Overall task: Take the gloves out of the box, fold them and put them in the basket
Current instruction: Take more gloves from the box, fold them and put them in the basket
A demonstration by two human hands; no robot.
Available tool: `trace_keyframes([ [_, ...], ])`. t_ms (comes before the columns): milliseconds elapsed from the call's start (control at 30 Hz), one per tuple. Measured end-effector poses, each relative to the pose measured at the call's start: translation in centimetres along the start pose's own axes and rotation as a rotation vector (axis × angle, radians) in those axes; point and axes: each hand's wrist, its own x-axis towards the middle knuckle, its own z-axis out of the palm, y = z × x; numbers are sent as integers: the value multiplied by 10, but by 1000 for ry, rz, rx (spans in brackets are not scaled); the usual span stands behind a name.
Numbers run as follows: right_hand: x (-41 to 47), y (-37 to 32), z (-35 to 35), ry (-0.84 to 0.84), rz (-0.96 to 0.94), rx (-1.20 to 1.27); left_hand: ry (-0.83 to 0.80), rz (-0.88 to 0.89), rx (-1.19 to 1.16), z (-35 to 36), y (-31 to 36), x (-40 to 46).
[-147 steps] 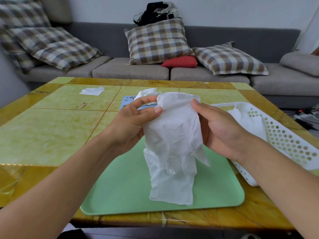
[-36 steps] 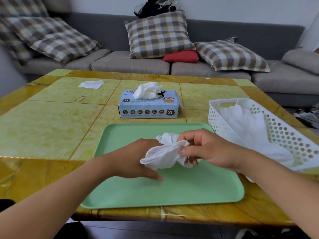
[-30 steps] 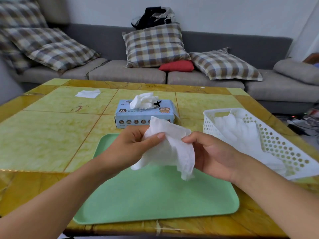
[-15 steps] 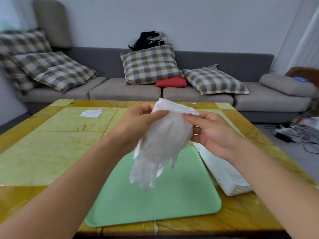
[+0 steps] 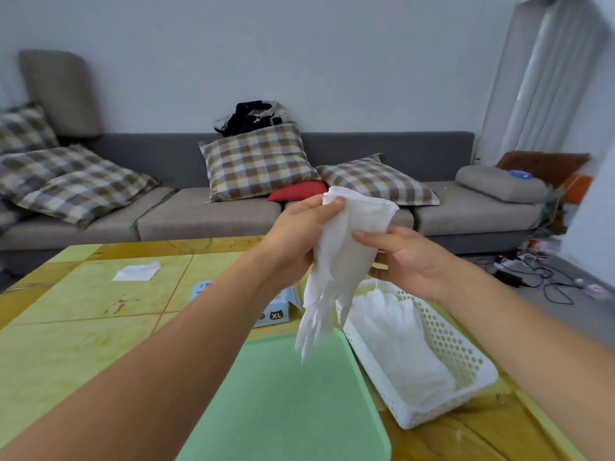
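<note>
Home living room: beyond the raised hands, grey sofa (image 5: pixel 233 214) with plaid cushions (image 5: pixel 259 161), tiled coffee table (image 5: pixel 66 327) beneath.

A grey sofa (image 5: pixel 233 214) is running along the far wall (image 5: pixel 299 61), carrying plaid cushions (image 5: pixel 256 161), a red cushion (image 5: pixel 299 194) and dark clothes (image 5: pixel 253 116) on its back. Pale curtains (image 5: pixel 545 78) are hanging at the far right. Cables (image 5: pixel 539 271) are lying on the grey floor (image 5: pixel 572 311) to the right. A yellow-tiled bench (image 5: pixel 66 327) is filling the near ground.
</note>
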Motion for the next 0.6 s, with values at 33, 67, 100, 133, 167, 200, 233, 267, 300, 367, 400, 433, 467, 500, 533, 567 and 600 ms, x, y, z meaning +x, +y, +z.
trace_keyframes([
  [33, 3, -1, -5, 19, -18, 38, 6, 13, 2, 4, -2, 4],
  [67, 6, -3, -14, 30, -38, 69, 21, 30, 18, 11, -6, 10],
  [100, 8, -5, -20, 24, -57, 92, 53, 48, 47, 16, -9, 14],
  [133, 10, -8, -25, 11, -73, 112, 89, 68, 84, 19, -13, 19],
  [167, 12, -9, -31, 0, -86, 123, 116, 79, 110, 23, -18, 23],
  [200, 13, -10, -39, 10, -90, 122, 131, 79, 124, 28, -23, 29],
  [233, 13, -11, -44, 36, -88, 103, 145, 78, 126, 32, -26, 32],
  [267, 12, -12, -48, 66, -80, 72, 153, 79, 129, 34, -28, 33],
  [300, 13, -9, -53, 86, -72, 42, 152, 76, 131, 38, -32, 36],
  [367, 13, -3, -64, 107, -59, 7, 122, 74, 146, 43, -40, 40],
  [400, 13, 0, -69, 110, -59, -1, 111, 82, 151, 44, -44, 42],
  [433, 13, 3, -74, 110, -58, -5, 106, 93, 161, 44, -48, 44],
  [467, 14, 8, -81, 109, -59, 3, 102, 106, 168, 46, -55, 48],
  [500, 16, 10, -85, 107, -68, 16, 99, 120, 178, 46, -60, 51],
  [533, 17, 15, -92, 107, -70, 28, 99, 122, 185, 48, -67, 56],
  [567, 19, 18, -95, 115, -69, 34, 106, 116, 190, 50, -71, 59],
  [600, 22, 21, -99, 129, -65, 38, 115, 110, 192, 51, -75, 63],
])
